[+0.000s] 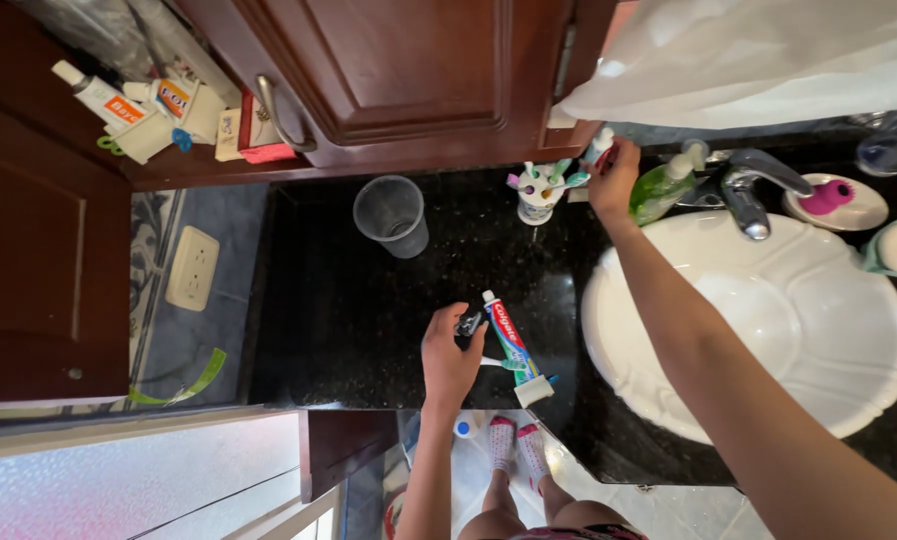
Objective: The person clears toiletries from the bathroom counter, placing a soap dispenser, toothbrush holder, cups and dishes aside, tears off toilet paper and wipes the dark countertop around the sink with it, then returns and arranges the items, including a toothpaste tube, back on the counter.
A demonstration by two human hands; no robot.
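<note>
So here's what my feed gives me. My left hand (450, 352) is down on the black speckled stone counter (348, 300), fingers curled shut around one small black object (468, 322), can't tell what it is. Just right of that grip lies one toothpaste tube with a red, white and green body (513, 345), flat on the counter, cap end pointing toward me, with one toothbrush (498, 362) poking out from under it beside my fingers.

My right hand (613, 180) is stretched out far from the left one, at the back of the counter, and the fingers are closed on something small with a white and pink-red top (601, 148), only partly visible. Just left of that grip sits one white cup stuffed with several pastel brushes (540, 190); I can't count them. Just right of it is one green pump soap bottle (665, 186), then one chrome tap (753, 190) over one white scalloped basin (768, 330).

Further left of the cup stands one clear grey plastic tumbler (393, 215), well apart from both hands.
</note>
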